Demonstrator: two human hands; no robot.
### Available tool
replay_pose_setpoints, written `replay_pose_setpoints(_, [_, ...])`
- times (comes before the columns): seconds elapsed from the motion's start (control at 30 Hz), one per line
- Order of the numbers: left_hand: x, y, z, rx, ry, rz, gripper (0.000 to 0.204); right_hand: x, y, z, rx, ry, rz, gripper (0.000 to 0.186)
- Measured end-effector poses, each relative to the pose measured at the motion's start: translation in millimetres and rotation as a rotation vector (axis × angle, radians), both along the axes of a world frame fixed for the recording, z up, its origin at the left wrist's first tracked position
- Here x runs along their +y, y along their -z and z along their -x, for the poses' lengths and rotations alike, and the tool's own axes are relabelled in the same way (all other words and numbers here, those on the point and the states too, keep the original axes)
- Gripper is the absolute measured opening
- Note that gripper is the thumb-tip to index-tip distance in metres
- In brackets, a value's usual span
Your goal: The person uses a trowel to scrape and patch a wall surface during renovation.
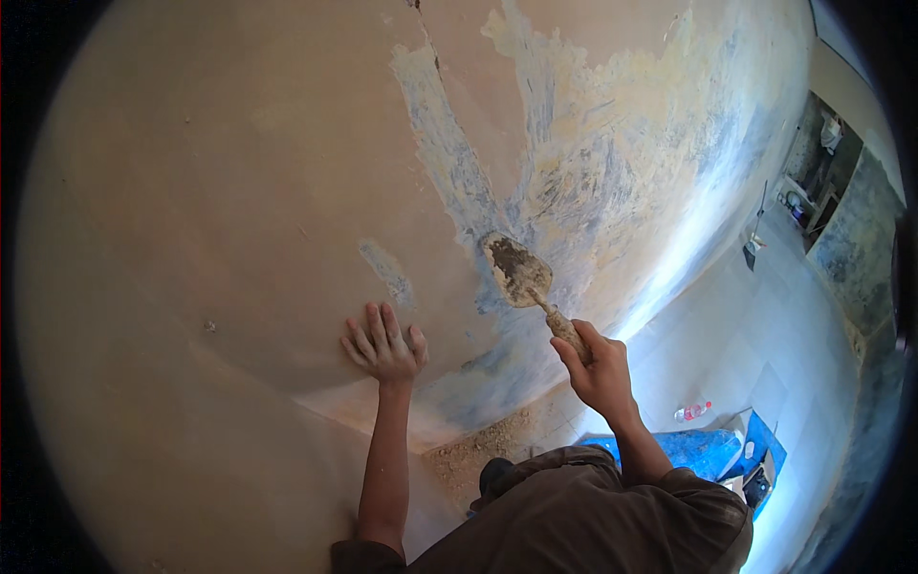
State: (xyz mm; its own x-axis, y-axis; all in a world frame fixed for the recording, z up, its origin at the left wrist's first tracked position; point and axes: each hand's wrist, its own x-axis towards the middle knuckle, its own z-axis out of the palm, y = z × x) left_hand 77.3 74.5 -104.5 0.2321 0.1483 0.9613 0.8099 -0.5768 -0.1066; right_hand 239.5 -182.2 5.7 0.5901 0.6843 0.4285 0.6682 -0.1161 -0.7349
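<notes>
My right hand [599, 371] is closed around the handle of a worn trowel [516, 270] caked with dried material. The trowel's blade lies against the wall [277, 172], at the lower end of a pale, scraped strip [445, 134]. My left hand [386, 346] rests with fingers spread on the tan wall surface, just below a small bare patch [386, 271]. To the right of the blade, a broad area of the wall is stripped to mottled grey, blue and yellowish layers. A thin dark crack runs above the strip.
Crumbled debris [483, 448] lies along the foot of the wall. On the tiled floor at lower right are a blue sheet [698, 452] with items on it and a plastic bottle [693, 411]. Farther off, a long-handled dustpan [751, 251] stands near a doorway.
</notes>
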Motion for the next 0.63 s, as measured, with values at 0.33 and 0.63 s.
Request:
replay_pose_setpoints(0.33, [4.4,-3.0,-2.2,0.009,-0.015,0.008,0.061,8.2,-0.9,1.3,-0.091,-0.032,-0.041,0.027])
replay_pose_setpoints(0.63, [1.8,-3.3,-3.3,-0.012,0.016,0.021,0.065,10.4,-1.2,3.5,-0.089,-0.051,0.033,0.027])
